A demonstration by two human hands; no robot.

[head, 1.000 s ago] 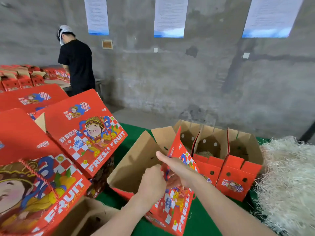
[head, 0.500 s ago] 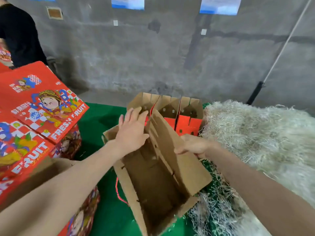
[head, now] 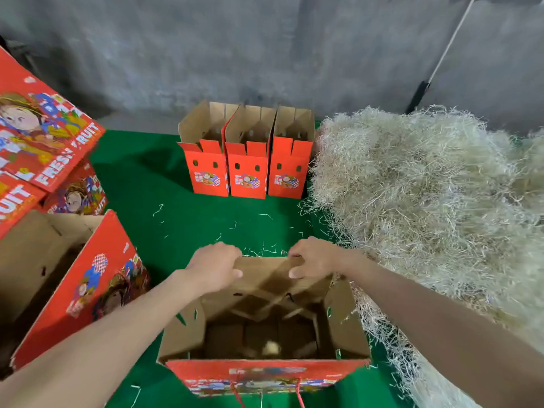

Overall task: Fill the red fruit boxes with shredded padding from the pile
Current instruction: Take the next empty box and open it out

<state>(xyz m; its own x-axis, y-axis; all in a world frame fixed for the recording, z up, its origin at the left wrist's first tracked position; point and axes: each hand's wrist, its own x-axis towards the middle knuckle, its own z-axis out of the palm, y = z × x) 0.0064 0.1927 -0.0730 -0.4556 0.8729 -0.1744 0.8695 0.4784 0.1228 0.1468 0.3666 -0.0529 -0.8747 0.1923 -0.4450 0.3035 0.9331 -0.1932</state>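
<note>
An open red box (head: 265, 375) stood at lower centre of the frame on the green worktop (head: 141, 178). The left hand (head: 216, 267) and right hand (head: 313, 257) each had fingers clenched over the box's far flap (head: 266, 275), thumbs inside. The padding pile (head: 426, 201) filled the right side, touching the box. Three smaller open boxes (head: 248, 169) stood in a row at upper centre, the rightmost against the pile. More red boxes (head: 44, 148) were stacked at left.

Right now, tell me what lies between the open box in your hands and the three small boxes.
Head view: only green cloth with a few stray padding shreds.
</note>
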